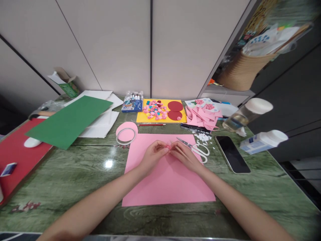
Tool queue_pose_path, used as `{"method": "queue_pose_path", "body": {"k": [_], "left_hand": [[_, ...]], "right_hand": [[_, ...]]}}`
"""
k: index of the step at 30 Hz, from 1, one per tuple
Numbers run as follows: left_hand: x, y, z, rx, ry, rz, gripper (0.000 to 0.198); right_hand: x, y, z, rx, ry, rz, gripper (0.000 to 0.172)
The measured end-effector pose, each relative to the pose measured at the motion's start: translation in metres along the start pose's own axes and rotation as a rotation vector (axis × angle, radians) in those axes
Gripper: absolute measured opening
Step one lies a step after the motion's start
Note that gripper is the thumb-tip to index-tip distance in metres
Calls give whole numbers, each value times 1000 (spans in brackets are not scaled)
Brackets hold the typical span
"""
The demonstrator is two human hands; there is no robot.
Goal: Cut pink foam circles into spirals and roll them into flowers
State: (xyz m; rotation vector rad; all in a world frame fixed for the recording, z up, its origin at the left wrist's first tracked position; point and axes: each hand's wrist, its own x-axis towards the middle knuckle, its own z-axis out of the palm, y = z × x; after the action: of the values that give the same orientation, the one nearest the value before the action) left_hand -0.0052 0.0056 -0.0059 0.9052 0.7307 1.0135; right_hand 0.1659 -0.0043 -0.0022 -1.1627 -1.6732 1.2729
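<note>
Over a pink paper sheet, my left hand and my right hand meet at the fingertips. Pinched between them is a small pink paper coil, partly covered by the fingers. Both hands are closed on it. White-handled scissors lie just right of my right hand, partly on the sheet. At the sheet's upper left, a roll of tape rests on a pink paper circle.
Behind, a yellow sheet bears several small coloured paper rolls and two dark red circles. Pink paper strips are heaped beside it. A phone and two bottles stand right; green paper lies left.
</note>
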Motion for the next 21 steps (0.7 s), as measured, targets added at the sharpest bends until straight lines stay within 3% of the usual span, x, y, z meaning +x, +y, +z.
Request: {"method": "queue_pose_path", "body": {"k": [9,17,21], "left_hand": [[1,3,1,48,18,-6,16],[1,1,0,-125,-24,-116,18],[1,1,0,-86,-17,-85,17]], "right_hand": [[1,2,-1,-33,3,13,11],[0,5,-1,-68,15,5,12],[0,5,-1,-58,5,5,12]]}}
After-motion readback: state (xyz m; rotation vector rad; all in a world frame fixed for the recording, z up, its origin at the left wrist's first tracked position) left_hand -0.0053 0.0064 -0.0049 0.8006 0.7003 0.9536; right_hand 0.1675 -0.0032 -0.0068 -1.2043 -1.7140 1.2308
